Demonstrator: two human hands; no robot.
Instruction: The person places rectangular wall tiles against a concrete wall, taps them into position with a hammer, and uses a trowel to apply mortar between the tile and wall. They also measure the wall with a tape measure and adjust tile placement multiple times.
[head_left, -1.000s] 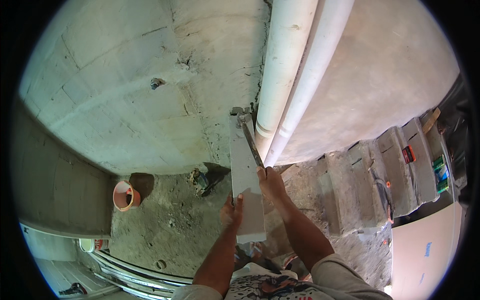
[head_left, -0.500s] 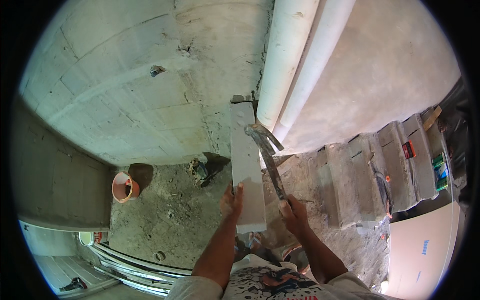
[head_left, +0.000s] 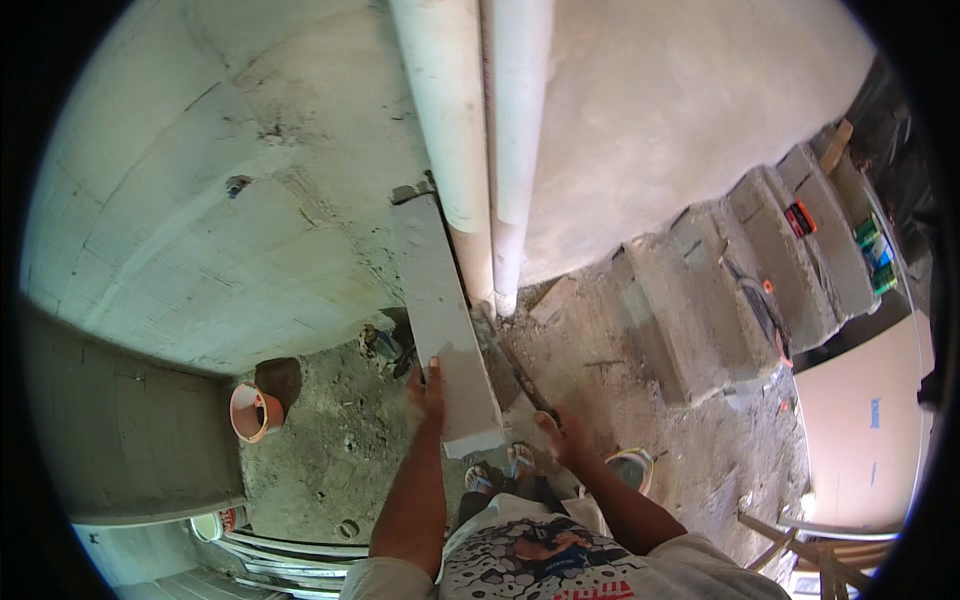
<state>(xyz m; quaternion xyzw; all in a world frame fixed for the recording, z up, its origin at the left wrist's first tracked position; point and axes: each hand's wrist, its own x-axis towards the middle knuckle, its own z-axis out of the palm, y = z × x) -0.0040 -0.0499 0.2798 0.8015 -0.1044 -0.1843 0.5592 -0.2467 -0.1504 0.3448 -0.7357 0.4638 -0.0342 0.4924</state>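
Note:
A long grey concrete block [head_left: 440,310] stretches away from me, its far end against the wall beside two white pipes. Dark mortar [head_left: 410,192] shows at that far end. My left hand [head_left: 430,395] is closed on the block's left edge near its close end, thumb on top and the other fingers partly hidden. With my right hand [head_left: 563,433] I grip the handle of a claw hammer [head_left: 522,372]. Its head is low, close to the block's right side and partly hard to make out. Whether the head touches the block I cannot tell.
Two white pipes [head_left: 450,140] run down the wall corner. Concrete steps [head_left: 710,300] rise at the right, with a saw [head_left: 755,310] on them. An orange bucket [head_left: 256,412] stands on the left. Long strips [head_left: 290,553] lie behind it; a large board [head_left: 865,420] leans at right.
The hammer has come down from above the block to its right side. My view has turned, so the block and pipes appear farther left. My left hand keeps its hold.

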